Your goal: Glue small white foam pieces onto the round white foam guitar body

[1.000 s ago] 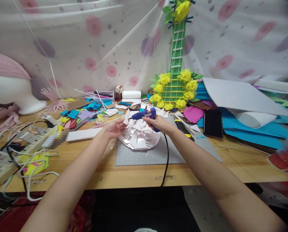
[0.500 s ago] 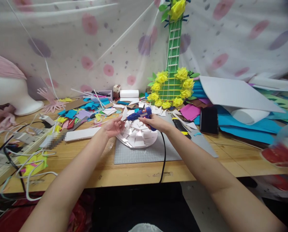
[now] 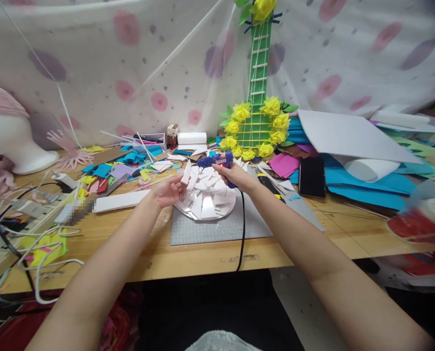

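We look over the near edge of a wooden workbench (image 3: 111, 258), where a black cord (image 3: 243, 229) hangs down across a gray gridded cutting mat (image 3: 198, 237). On the mat sits a round white base (image 3: 198, 217), heaped with flat white pieces (image 3: 207, 206) (several of them wedge-shaped). Above its left side, we see the left hand (image 3: 169, 191) pinching a slim white piece (image 3: 186, 173) upright between thumb and fingers. Opposite, the right hand (image 3: 236, 176) grips a blue hot glue gun (image 3: 219, 160) by its handle, the nozzle pointing left, near the pinched piece. A black smartphone (image 3: 312, 176) lies to the right. Farther back, we find a green guitar-shaped craft (image 3: 260, 68) trimmed with yellow flowers (image 3: 241, 111), before a spotted curtain (image 3: 93, 48).
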`<action>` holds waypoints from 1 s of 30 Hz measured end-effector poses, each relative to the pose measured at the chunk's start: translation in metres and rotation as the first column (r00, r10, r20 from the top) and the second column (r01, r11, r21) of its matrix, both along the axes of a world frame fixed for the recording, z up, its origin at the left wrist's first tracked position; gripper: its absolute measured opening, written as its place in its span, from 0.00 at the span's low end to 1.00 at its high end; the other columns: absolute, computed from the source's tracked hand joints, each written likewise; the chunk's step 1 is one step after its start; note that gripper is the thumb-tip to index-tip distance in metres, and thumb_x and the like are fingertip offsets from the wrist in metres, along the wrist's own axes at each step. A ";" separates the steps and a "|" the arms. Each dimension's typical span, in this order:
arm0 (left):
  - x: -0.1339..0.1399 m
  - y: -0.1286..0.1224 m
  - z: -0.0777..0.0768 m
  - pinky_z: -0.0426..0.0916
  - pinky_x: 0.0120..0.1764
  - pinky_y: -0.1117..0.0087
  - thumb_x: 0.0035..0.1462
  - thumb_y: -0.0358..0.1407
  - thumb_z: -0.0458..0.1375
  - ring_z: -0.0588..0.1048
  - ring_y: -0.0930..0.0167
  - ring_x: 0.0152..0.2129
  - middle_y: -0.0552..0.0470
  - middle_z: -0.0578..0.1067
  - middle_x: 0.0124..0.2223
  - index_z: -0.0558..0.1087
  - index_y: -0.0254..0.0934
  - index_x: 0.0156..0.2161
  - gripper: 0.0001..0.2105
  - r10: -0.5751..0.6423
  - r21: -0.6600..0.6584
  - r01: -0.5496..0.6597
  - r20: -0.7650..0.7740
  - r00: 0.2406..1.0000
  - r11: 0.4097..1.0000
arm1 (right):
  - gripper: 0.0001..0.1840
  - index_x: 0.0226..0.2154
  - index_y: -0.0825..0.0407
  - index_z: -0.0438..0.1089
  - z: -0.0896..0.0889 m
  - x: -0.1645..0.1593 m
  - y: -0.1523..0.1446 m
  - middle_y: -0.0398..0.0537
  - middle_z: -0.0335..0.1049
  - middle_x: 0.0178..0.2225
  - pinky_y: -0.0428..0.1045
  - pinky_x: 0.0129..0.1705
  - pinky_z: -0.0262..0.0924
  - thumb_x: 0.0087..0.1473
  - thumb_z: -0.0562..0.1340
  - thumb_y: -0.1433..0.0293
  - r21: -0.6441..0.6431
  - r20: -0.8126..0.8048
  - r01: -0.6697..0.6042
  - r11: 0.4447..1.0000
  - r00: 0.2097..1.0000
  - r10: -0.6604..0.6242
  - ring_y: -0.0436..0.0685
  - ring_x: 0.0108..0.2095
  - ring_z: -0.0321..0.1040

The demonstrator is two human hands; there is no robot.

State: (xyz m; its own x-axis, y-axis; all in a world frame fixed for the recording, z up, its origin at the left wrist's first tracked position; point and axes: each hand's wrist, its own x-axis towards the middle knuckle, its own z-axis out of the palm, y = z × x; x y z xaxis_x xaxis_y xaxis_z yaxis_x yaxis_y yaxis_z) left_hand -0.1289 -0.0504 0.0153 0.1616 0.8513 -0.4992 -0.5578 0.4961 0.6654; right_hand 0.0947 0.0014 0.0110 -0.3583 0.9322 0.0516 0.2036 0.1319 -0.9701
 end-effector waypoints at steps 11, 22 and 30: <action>0.010 0.003 -0.005 0.65 0.27 0.77 0.42 0.26 0.64 0.69 0.79 0.19 0.56 0.71 0.24 0.71 0.33 0.32 0.09 0.062 0.180 0.032 -0.495 0.867 0.983 | 0.23 0.21 0.54 0.66 -0.016 0.036 0.003 0.43 0.67 0.21 0.42 0.18 0.56 0.38 0.67 0.50 -0.213 -0.343 0.145 0.966 0.915 -0.213 0.44 0.16 0.58; 0.030 0.011 -0.017 0.61 0.32 0.70 0.42 0.35 0.64 0.73 0.67 0.32 0.52 0.76 0.36 0.69 0.39 0.38 0.15 0.189 0.195 0.415 -0.980 0.055 0.889 | 0.20 0.24 0.53 0.64 -0.068 0.077 -0.008 0.41 0.66 0.19 0.41 0.17 0.57 0.43 0.65 0.53 -0.440 -0.587 0.138 0.888 0.704 -0.400 0.44 0.17 0.59; 0.031 0.010 -0.013 0.61 0.34 0.70 0.34 0.32 0.68 0.71 0.65 0.32 0.52 0.75 0.31 0.70 0.40 0.31 0.15 0.164 0.211 0.442 -0.976 0.142 0.872 | 0.18 0.24 0.52 0.65 -0.072 0.079 -0.006 0.41 0.67 0.21 0.42 0.18 0.58 0.45 0.65 0.54 -0.450 -0.564 0.114 0.886 0.733 -0.381 0.45 0.17 0.59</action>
